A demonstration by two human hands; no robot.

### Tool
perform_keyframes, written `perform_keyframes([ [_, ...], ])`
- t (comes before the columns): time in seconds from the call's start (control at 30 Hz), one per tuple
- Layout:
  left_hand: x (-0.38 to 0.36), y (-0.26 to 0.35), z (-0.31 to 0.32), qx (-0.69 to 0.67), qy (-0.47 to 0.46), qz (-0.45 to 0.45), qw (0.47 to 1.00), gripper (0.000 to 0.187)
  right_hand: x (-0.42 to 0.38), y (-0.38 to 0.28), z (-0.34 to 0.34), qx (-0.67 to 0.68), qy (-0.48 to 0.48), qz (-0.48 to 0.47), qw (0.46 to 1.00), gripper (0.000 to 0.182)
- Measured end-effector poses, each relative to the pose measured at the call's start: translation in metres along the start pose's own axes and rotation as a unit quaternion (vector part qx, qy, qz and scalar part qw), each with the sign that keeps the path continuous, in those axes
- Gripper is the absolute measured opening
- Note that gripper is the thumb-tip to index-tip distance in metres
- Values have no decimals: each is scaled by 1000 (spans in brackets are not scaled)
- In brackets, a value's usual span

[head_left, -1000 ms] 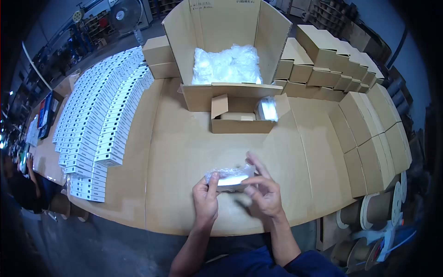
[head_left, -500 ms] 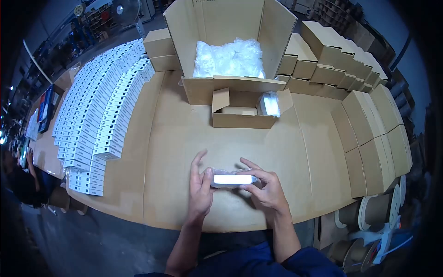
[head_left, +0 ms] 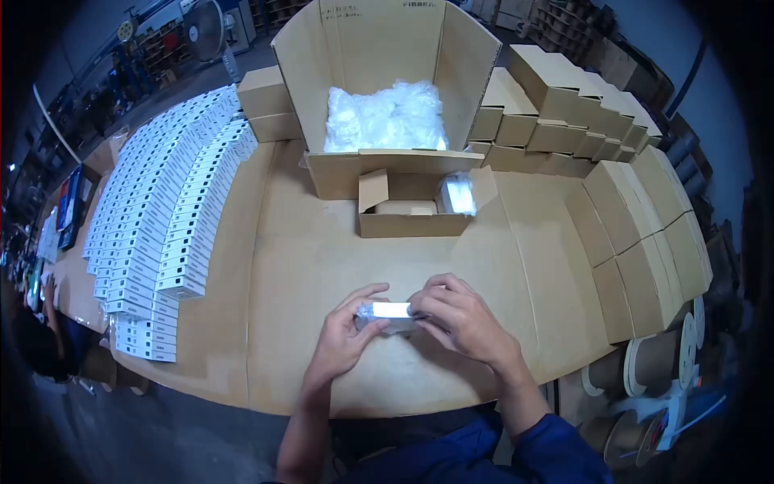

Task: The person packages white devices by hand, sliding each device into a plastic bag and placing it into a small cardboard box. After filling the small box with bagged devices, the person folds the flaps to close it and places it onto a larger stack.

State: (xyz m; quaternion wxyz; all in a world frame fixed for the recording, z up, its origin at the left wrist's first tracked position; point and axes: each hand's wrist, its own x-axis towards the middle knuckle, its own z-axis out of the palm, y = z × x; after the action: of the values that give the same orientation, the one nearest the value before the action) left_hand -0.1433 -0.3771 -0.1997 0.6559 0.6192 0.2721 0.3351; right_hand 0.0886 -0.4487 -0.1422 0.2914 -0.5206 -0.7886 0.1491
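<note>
A small white box in clear plastic wrap [head_left: 392, 311] is held between both hands above the cardboard-covered table [head_left: 322, 258]. My left hand [head_left: 345, 337] grips its left end, thumb in front and fingers behind. On its right end, the bent fingers of my right hand [head_left: 463, 319] pinch the wrap. Beyond my hands stands a small open carton [head_left: 415, 226], with another wrapped white item [head_left: 458, 195] upright at its right side. Behind it, a large open carton [head_left: 387, 48] holds a heap of clear plastic wrap [head_left: 385, 119].
Rows of white boxes [head_left: 145, 210] are stacked at the left. Brown cartons [head_left: 556, 97] are piled at the back right, with larger ones [head_left: 645, 242] at the right edge. Cable spools [head_left: 657, 359] stand below the table's right side. A co-worker's arm [head_left: 50, 302] shows far left.
The camera view has shifted slightly. My right hand has turned and closed more over the right end of the wrapped box, and my left fingers have folded in around its left end.
</note>
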Motion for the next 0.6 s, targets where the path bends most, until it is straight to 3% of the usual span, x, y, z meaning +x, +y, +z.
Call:
perform_keyframes([
  [0.1, 12, 7, -9, 57, -21, 31, 998, 22, 12, 1, -9, -7, -17, -23, 1000, 25],
  [0.2, 29, -9, -20, 59, -32, 92, 994, 37, 19, 10, -19, 5, -10, -10, 1000, 23],
  [0.3, 39, 9, -18, -84, 50, -6, 995, 57, 28, 22, -34, 0, 71, 12, 997, 20],
  [0.33, 47, 10, -23, -10, 71, -26, 997, 70, 31, 28, -38, -6, 108, 25, 994, 19],
  [0.37, 54, 7, -30, 134, 78, 27, 988, 70, 34, 32, -42, -12, 145, 37, 989, 18],
  [0.43, 67, 3, -41, 410, 88, 130, 898, 70, 44, 39, -44, -37, 221, 55, 973, 17],
  [0.6, 82, 5, -47, 505, 44, 108, 855, 67, 62, 65, -27, -161, 338, 53, 926, 20],
])
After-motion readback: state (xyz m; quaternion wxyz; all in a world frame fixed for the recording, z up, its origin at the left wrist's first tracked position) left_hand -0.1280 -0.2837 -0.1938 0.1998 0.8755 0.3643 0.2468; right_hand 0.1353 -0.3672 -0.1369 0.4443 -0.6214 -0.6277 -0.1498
